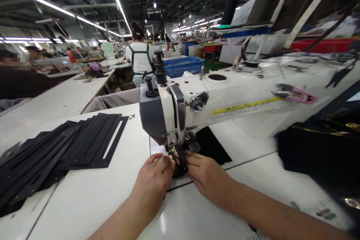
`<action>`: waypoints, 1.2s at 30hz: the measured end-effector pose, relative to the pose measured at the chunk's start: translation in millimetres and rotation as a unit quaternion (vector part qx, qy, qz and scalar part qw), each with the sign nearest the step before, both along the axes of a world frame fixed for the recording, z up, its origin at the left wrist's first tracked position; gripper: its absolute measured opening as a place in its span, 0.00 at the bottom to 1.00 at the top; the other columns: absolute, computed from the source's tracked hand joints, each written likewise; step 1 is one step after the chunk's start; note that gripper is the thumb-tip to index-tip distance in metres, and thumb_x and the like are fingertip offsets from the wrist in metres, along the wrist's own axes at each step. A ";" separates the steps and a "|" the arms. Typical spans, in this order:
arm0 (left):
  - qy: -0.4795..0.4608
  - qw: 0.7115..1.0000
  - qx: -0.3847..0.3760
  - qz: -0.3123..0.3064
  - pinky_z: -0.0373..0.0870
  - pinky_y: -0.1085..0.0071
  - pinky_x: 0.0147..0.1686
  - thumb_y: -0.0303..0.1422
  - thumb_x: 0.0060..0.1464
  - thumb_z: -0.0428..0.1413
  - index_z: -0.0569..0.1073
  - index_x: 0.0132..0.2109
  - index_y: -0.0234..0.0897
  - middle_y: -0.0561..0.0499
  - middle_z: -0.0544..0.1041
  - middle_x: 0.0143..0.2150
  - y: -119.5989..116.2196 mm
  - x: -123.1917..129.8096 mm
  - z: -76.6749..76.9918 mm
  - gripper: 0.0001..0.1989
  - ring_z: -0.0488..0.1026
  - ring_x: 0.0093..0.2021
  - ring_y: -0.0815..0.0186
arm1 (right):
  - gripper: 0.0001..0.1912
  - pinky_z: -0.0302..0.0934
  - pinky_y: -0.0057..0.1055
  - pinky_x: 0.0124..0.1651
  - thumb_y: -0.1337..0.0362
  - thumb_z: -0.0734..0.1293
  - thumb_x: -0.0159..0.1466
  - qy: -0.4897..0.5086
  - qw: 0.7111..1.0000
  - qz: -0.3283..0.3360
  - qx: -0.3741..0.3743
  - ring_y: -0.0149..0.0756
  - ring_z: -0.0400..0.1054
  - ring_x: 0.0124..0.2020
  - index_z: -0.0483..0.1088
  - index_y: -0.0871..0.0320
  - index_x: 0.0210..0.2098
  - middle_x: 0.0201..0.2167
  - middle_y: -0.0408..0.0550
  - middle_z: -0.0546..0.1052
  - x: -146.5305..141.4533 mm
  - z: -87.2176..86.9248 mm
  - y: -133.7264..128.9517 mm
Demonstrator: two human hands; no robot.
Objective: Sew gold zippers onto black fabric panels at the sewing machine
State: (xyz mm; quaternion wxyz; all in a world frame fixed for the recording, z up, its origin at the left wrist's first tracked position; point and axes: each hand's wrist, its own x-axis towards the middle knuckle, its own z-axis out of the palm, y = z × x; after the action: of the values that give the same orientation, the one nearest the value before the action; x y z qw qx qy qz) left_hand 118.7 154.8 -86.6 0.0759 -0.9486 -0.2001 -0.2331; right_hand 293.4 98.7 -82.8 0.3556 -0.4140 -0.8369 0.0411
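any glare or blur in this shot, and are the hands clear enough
Head view: glare streaks the white tabletop between the forearms; head view: ceiling tube lights look blown out; head view: black material at right is smeared; head view: left hand and right hand look fairly clear.

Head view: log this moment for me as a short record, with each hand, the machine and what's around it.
Left hand grip: fingertips at the small black piece; pinch hidden
Right hand grip: fingers against the same piece, opposite side
Machine: sewing machine, piece beneath its needle area
Left of machine: overlapping black panels, the nearest slotted
On machine arm: yellow measuring tape, pink-handled snips
Beyond: blue crate; person, back turned
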 end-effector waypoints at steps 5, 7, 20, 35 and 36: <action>-0.035 0.999 0.012 0.019 0.70 0.62 0.44 0.23 0.57 0.45 0.70 0.42 0.35 0.44 0.72 0.39 6.1 -3.1 -5.6 0.11 0.71 0.42 0.61 | 0.14 0.63 0.35 0.51 0.75 0.57 0.62 0.005 0.999 -0.048 0.009 0.38 0.65 0.48 0.71 0.60 0.42 0.44 0.53 0.72 -2.7 1.4 2.9; -0.048 0.998 0.026 0.008 0.71 0.63 0.44 0.24 0.57 0.44 0.69 0.44 0.34 0.43 0.72 0.40 4.0 -5.8 -5.8 0.12 0.71 0.44 0.60 | 0.14 0.63 0.36 0.51 0.74 0.58 0.62 0.008 0.997 -0.071 0.015 0.38 0.66 0.47 0.71 0.59 0.43 0.44 0.53 0.72 -3.8 1.6 1.1; -0.025 0.999 0.032 -0.016 0.69 0.61 0.45 0.22 0.57 0.42 0.69 0.42 0.30 0.43 0.71 0.38 8.9 -0.9 -1.8 0.13 0.71 0.40 0.61 | 0.14 0.64 0.35 0.45 0.77 0.56 0.60 -0.073 0.995 -0.071 0.006 0.42 0.67 0.42 0.72 0.64 0.33 0.36 0.54 0.74 -3.6 2.7 11.4; -0.027 1.000 0.005 -0.008 0.73 0.65 0.40 0.26 0.61 0.41 0.71 0.40 0.30 0.43 0.73 0.36 14.0 -0.9 9.8 0.14 0.71 0.39 0.62 | 0.13 0.65 0.29 0.40 0.76 0.56 0.60 0.007 0.997 -0.075 0.023 0.37 0.69 0.35 0.71 0.60 0.33 0.28 0.49 0.74 -1.7 -1.8 25.4; -0.026 1.000 0.000 -0.008 0.73 0.65 0.40 0.27 0.61 0.41 0.71 0.40 0.30 0.43 0.73 0.36 13.9 -0.6 10.2 0.14 0.71 0.40 0.61 | 0.13 0.65 0.30 0.39 0.75 0.57 0.61 0.002 0.997 -0.077 0.023 0.37 0.69 0.34 0.71 0.60 0.33 0.28 0.48 0.75 -1.5 -2.5 24.3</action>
State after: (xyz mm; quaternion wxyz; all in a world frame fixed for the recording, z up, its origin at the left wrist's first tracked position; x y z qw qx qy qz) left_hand 118.1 168.7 -76.3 0.0684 -0.9439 -0.1942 -0.2583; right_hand 291.9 123.1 -85.3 0.3687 -0.4686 -0.8027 -0.0047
